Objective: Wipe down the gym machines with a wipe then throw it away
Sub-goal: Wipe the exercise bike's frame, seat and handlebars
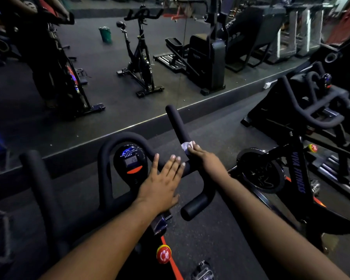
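Observation:
A black spin bike fills the foreground, its padded handlebar [117, 146] looping around a small lit console [131, 160]. My right hand [205, 160] grips a crumpled white wipe [186, 146] against the right upright bar [177, 124], near its base. My left hand [163, 182] lies flat with straight fingers on the handlebar's cross section, just right of the console. A red resistance knob [163, 254] shows below, between my forearms.
A second spin bike [297, 158] labelled Viva Fitness stands close on the right. A wall mirror ahead reflects a green bin [105, 34], other bikes [140, 55] and machines. The left handlebar arm [42, 184] rises at left over dark rubber flooring.

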Demonstrator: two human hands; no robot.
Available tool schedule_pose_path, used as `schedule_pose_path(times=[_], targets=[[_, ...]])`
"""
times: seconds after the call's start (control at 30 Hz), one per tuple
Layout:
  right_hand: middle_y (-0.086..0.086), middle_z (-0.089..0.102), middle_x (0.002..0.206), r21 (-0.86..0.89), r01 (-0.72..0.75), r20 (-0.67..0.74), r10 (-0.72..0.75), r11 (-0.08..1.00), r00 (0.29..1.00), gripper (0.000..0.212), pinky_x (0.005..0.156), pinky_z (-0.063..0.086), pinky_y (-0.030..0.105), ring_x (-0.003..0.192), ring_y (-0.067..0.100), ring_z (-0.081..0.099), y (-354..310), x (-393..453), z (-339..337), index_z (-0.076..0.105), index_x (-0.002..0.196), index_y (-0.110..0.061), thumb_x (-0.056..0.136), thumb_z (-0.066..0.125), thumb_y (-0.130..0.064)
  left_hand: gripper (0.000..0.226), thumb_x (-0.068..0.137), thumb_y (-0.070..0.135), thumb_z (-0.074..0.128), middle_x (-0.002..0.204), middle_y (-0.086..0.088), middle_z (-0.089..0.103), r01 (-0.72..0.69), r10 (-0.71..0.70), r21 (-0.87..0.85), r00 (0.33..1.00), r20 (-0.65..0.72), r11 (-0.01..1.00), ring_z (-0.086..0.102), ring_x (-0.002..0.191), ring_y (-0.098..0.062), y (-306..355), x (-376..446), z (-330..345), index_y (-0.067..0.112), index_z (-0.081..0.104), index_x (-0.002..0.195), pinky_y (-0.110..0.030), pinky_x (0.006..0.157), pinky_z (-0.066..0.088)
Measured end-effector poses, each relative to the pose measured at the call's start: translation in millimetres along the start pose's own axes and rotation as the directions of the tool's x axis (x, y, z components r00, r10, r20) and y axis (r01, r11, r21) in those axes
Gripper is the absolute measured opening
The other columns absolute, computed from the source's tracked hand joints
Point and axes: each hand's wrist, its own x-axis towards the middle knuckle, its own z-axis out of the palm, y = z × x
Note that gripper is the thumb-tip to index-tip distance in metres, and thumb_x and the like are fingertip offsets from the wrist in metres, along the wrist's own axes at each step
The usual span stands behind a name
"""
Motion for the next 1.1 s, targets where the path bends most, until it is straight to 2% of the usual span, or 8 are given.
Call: schedule_pose_path(times=[0.2, 0.33, 0.43, 0.7, 0.83, 0.93, 1.03, 1.1], targets=[[0.001, 0.027, 0.166, -0.135, -0.131, -0.080, 0.121, 0.982, 0.989, 0.058, 0.115, 0.035, 0.035, 0.152, 0.026, 0.026, -31.9, -36.2, 33.6, 0.032, 0.157, -0.031, 0.104, 0.033, -0.009, 0.102, 0.096, 0.055, 0.043, 0.169, -0.019, -0.012, -0.009, 0.009, -0.005, 1.000, -0.027, 1.000, -0.011, 0.157, -0.032, -0.6, -4.7, 2.3, 0.001, -0.022, 0.153, -0.066, 0.119, -0.016], [0.000, 0.045, 0.156, -0.058, 0.029, -0.047, -0.032, 0.998, 0.998, 0.055, 0.111, 0.035, 0.027, 0.142, 0.021, 0.042, -57.4, -44.6, 39.5, 0.042, 0.153, -0.032, 0.102, 0.041, -0.011, 0.108, 0.078, 0.051, 0.065, 0.165, -0.025, 0.021, -0.063, 0.047, -0.129, 0.991, -0.124, 0.990, 0.021, 0.155, -0.036, -11.8, -32.4, 10.7, -0.006, 0.018, 0.157, -0.047, 0.128, 0.009], [0.002, 0.050, 0.152, -0.076, -0.020, -0.105, 0.011, 0.997, 0.994, 0.057, 0.111, 0.031, 0.033, 0.140, 0.022, 0.046, -46.6, -43.3, 26.2, 0.052, 0.145, -0.028, 0.096, 0.044, 0.001, 0.096, 0.085, 0.059, 0.049, 0.163, -0.020, 0.031, -0.126, 0.083, -0.220, 0.977, -0.194, 0.967, 0.033, 0.151, -0.031, -21.4, -72.8, 24.2, -0.002, 0.028, 0.155, -0.043, 0.121, 0.020], [0.016, 0.036, 0.159, -0.073, -0.278, -0.115, 0.269, 0.958, 0.956, 0.065, 0.108, 0.037, 0.040, 0.142, 0.035, 0.039, -147.4, -58.3, 67.9, 0.028, 0.158, -0.011, 0.094, 0.039, 0.000, 0.093, 0.088, 0.070, 0.034, 0.162, -0.013, 0.037, -0.076, 0.057, -0.264, 0.995, -0.077, 0.962, 0.038, 0.148, -0.025, -70.9, -156.5, 43.6, 0.006, 0.028, 0.156, -0.043, 0.120, 0.016], [0.017, 0.055, 0.139, -0.075, -0.359, -0.110, 0.350, 0.930, 0.930, 0.047, 0.081, 0.044, 0.042, 0.118, 0.042, 0.057, -184.9, -73.0, 80.7, 0.047, 0.142, -0.014, 0.095, 0.053, -0.018, 0.093, 0.091, 0.071, 0.032, 0.166, -0.009, 0.029, -0.078, 0.069, -0.257, 0.997, -0.043, 0.963, 0.022, 0.154, -0.021, -94.8, -186.1, 59.2, 0.008, 0.029, 0.159, -0.054, 0.119, 0.016], [0.012, 0.059, 0.131, -0.085, -0.336, -0.146, 0.321, 0.938, 0.936, 0.043, 0.068, 0.037, 0.039, 0.103, 0.043, 0.062, -213.3, -82.6, 93.6, 0.048, 0.134, -0.022, 0.093, 0.062, -0.024, 0.095, 0.092, 0.075, 0.015, 0.170, -0.001, -0.007, -0.019, 0.023, -0.322, 1.000, 0.006, 0.946, -0.002, 0.158, -0.021, -105.2, -201.0, 60.2, 0.012, 0.004, 0.162, -0.050, 0.122, -0.003], [0.015, 0.055, 0.142, -0.091, -0.324, -0.152, 0.308, 0.942, 0.939, 0.058, 0.080, 0.045, 0.041, 0.114, 0.042, 0.059, -237.0, -93.8, 95.8, 0.044, 0.146, -0.021, 0.091, 0.060, -0.012, 0.097, 0.081, 0.078, -0.004, 0.160, 0.003, -0.033, 0.015, -0.001, -0.332, 0.999, 0.040, 0.943, -0.027, 0.150, -0.018, -108.1, -214.4, 57.5, 0.017, -0.024, 0.154, -0.048, 0.121, -0.017], [0.013, 0.045, 0.155, -0.079, -0.240, -0.075, 0.234, 0.967, 0.969, 0.068, 0.098, 0.044, 0.038, 0.134, 0.035, 0.051, -259.9, -106.1, 105.5, 0.037, 0.155, -0.019, 0.091, 0.054, -0.002, 0.096, 0.087, 0.075, 0.006, 0.168, -0.004, -0.010, 0.019, -0.012, -0.341, 1.000, 0.022, 0.940, -0.011, 0.154, -0.020, -108.3, -223.2, 61.6, 0.012, -0.007, 0.158, -0.052, 0.122, -0.009]])
